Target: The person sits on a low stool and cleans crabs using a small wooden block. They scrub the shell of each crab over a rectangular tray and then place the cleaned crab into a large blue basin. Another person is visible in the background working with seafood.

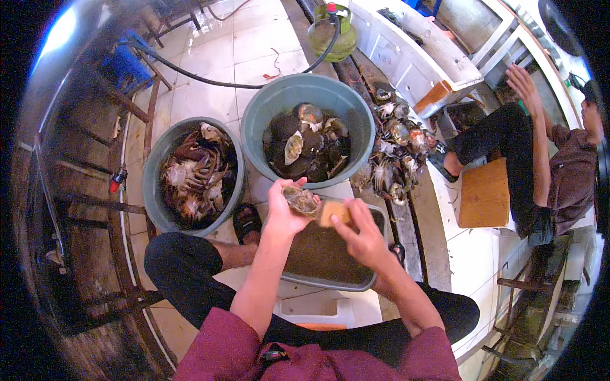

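Over a grey basin (379, 228) of murky brown water, my left hand (286, 213) holds a brownish crab shell (301, 199) with its hollow side partly showing. Close against the shell's right edge, my right hand (362, 236) grips a tan, sponge-like block (334, 214) between thumb and fingers. Whether the block is a sponge or a brush I cannot tell. Just beyond my hands stands a large grey-green tub (253, 130) with several dark crab shells (309, 143) in it. One pale shell (293, 148) lies hollow side up there.
To the left, a smaller tub (152, 168) holds crab bodies and legs (190, 174). A heap of crab pieces (397, 149) lies on the floor at right. Behind are a green gas cylinder (333, 35), a black hose (210, 80) and a white box (406, 57). Another person (534, 146) sits at far right.
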`<state>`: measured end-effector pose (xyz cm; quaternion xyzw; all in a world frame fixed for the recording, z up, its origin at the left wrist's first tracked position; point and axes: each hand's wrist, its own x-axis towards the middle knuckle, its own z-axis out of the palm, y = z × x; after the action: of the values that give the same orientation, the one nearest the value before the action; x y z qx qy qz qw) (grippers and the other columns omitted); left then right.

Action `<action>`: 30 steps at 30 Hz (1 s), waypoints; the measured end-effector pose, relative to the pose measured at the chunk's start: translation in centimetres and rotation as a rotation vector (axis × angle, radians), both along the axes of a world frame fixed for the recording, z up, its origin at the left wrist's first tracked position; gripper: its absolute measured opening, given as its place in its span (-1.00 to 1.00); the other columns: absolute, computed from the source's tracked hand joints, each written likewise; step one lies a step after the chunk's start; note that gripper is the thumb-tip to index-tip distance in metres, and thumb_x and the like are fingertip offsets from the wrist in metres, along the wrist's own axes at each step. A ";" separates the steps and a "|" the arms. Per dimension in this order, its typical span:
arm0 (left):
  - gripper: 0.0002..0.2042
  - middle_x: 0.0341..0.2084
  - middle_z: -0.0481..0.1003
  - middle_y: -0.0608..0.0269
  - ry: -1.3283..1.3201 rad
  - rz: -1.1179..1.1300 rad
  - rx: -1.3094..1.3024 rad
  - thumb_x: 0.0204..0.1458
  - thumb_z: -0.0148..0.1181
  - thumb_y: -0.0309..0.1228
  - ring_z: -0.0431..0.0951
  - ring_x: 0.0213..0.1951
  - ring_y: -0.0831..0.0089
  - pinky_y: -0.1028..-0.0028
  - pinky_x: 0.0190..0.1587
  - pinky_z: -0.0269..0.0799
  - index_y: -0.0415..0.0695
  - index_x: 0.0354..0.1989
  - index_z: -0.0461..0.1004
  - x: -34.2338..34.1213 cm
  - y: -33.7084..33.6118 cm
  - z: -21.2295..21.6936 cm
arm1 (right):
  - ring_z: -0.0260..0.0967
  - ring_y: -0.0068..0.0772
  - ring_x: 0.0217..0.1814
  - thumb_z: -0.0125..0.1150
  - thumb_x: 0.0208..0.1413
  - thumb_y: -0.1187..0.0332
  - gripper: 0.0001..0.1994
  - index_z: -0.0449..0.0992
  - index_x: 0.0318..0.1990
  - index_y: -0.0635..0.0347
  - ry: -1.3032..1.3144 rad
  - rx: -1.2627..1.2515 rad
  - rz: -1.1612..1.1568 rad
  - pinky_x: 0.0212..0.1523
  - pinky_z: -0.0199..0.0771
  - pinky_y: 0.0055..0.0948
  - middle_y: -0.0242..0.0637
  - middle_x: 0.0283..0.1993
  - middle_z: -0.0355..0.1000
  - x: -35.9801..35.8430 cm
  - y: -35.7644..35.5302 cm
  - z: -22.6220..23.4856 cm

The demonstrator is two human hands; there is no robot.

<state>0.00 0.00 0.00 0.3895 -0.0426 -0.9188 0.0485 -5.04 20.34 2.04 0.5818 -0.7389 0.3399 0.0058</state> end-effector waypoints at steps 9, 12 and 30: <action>-0.69 -0.55 0.39 0.07 -0.038 -0.091 -0.159 -0.13 0.03 -0.19 0.42 -0.47 0.16 0.19 -0.30 0.44 -0.17 -0.33 0.46 -0.2 -1.7 1.8 | 0.23 0.28 0.13 0.11 -0.36 0.68 -0.31 0.41 0.11 0.09 0.007 -0.124 0.139 0.13 0.26 0.08 0.18 0.10 0.22 0.6 -3.4 0.4; -0.67 -0.51 0.40 0.02 0.008 0.003 -0.017 -0.13 0.02 -0.18 0.42 -0.44 0.13 0.18 -0.28 0.44 -0.19 -0.30 0.44 -0.4 -1.3 0.5 | 0.23 0.29 0.09 0.12 -0.35 0.67 -0.36 0.42 0.08 0.15 -0.092 -0.111 -0.055 0.10 0.27 0.08 0.17 0.09 0.21 0.1 -1.6 -0.8; -0.79 -0.41 0.36 0.29 -0.149 0.183 -0.124 -0.10 0.06 -0.17 0.40 -0.31 0.29 0.14 -0.19 0.36 0.03 -0.34 0.31 -0.2 1.1 2.2 | 0.25 0.18 0.00 0.21 -0.15 0.51 -0.47 0.39 0.09 0.07 0.172 -0.118 -0.206 0.01 0.31 0.04 0.10 0.03 0.25 0.3 -1.5 -0.4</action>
<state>-0.19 1.11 2.19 0.4554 -0.0669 -0.8745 0.1527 -4.73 18.87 1.62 0.5284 -0.7702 0.3295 0.1382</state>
